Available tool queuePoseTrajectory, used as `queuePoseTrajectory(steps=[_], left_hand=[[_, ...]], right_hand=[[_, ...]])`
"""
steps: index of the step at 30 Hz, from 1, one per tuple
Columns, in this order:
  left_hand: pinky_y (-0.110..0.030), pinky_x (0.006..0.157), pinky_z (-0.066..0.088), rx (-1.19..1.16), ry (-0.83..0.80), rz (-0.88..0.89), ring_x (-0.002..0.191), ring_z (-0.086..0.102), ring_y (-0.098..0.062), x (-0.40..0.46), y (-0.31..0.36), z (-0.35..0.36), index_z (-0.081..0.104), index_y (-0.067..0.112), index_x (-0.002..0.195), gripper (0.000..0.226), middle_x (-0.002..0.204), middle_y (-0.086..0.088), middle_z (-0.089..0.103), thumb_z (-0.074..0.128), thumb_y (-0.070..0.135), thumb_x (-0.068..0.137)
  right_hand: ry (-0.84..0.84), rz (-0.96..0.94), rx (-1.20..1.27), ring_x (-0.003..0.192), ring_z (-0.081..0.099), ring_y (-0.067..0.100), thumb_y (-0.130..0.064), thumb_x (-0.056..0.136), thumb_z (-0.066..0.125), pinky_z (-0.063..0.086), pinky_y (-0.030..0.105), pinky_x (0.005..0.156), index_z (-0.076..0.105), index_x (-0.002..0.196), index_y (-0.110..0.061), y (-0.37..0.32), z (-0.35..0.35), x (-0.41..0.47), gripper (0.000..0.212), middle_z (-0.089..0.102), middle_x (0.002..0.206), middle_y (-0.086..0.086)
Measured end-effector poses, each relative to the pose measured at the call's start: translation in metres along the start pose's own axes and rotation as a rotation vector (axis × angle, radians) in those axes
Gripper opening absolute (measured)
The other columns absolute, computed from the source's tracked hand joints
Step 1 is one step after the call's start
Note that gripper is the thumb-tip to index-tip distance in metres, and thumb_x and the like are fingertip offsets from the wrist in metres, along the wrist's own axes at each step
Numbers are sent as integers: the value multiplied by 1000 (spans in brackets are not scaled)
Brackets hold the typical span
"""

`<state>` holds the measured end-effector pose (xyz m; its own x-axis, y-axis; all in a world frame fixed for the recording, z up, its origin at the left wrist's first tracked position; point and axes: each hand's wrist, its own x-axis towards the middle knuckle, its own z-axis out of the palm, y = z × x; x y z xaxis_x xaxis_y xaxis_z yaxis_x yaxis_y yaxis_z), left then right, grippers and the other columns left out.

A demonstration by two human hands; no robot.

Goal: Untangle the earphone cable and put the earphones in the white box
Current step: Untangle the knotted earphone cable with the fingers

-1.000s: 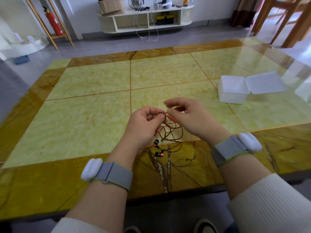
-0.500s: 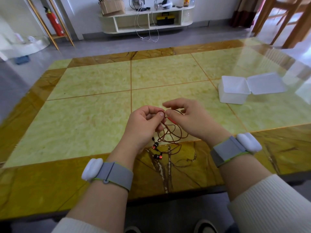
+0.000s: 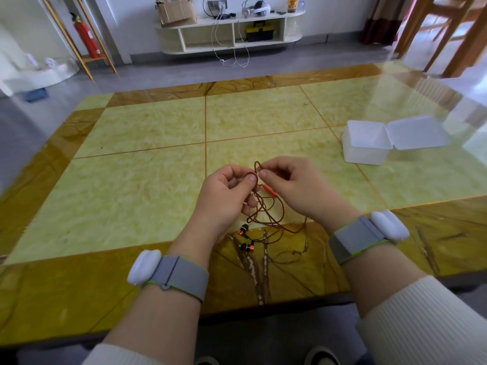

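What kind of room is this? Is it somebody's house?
Probably a living room in a home. There is a big marble-patterned table, a low white wall shelf with a cardboard box and chargers on it, and wooden chairs beside it.

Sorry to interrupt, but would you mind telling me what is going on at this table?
A person is untangling a reddish-brown earphone cable. The left hand and the right hand each pinch a loop of it above the table, while the rest hangs in a loose tangle. The two earbuds dangle below the hands. The white box sits open to the right with nothing visible inside, so the earphones are not yet put away.
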<state>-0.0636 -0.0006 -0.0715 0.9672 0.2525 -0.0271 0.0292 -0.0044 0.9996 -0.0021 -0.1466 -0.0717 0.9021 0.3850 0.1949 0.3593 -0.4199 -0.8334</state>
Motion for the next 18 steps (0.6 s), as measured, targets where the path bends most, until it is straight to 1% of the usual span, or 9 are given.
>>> queuePoseTrajectory(steps=[2,4,6,9,12,14,16,18], left_hand=[[-25,43,46,-10,-1,-7,50,56,-15,0,1,0,64,10,92,9,68,-2,66,58,5,95],[-25,43,46,-5,14,-16,51,56,-15,0,2,-1,64,11,92,9,67,-1,66,56,7,96],[-24,43,46,-7,34,-31,49,56,-14,1,2,-1,63,12,93,10,66,0,65,54,9,97],[-25,43,46,1,53,-44,46,55,-13,3,2,0,62,12,95,10,62,0,63,53,11,98],[-29,46,46,-35,62,-91,42,54,-18,1,3,1,62,9,96,16,57,-5,58,49,16,101],[-29,46,46,-42,43,-130,42,56,-23,0,5,1,60,8,98,23,55,-8,59,41,20,104],[-28,46,46,1,15,-147,42,56,-23,-1,6,2,60,10,102,28,54,-8,60,35,21,105],[-28,45,42,27,-2,-142,39,49,-19,-2,5,2,61,11,104,30,51,-5,51,33,22,106]], right_hand=[[55,26,12,67,60,8,-28,94,59,51,26,66,69,91,-24,-1,1,1,11,65,74,-8],[137,103,75,65,60,11,-27,97,53,51,29,66,62,86,-26,-2,-2,3,14,65,73,-6],[199,164,150,61,59,13,-26,99,47,50,32,63,59,87,-23,-3,-4,5,17,64,70,-4],[288,255,213,58,57,13,-26,100,41,47,31,57,57,92,-19,-3,-6,6,18,64,68,-2],[346,337,152,61,61,15,-30,99,38,45,30,56,55,97,-21,2,-8,8,19,68,70,0],[343,369,104,66,64,17,-31,97,39,48,31,58,57,97,-21,6,-8,9,20,70,72,0],[335,387,21,70,64,20,-32,95,43,52,36,63,61,92,-20,10,-8,9,22,71,77,1],[334,396,-61,69,61,23,-30,92,46,52,37,64,64,84,-13,13,-9,8,26,69,76,5]])
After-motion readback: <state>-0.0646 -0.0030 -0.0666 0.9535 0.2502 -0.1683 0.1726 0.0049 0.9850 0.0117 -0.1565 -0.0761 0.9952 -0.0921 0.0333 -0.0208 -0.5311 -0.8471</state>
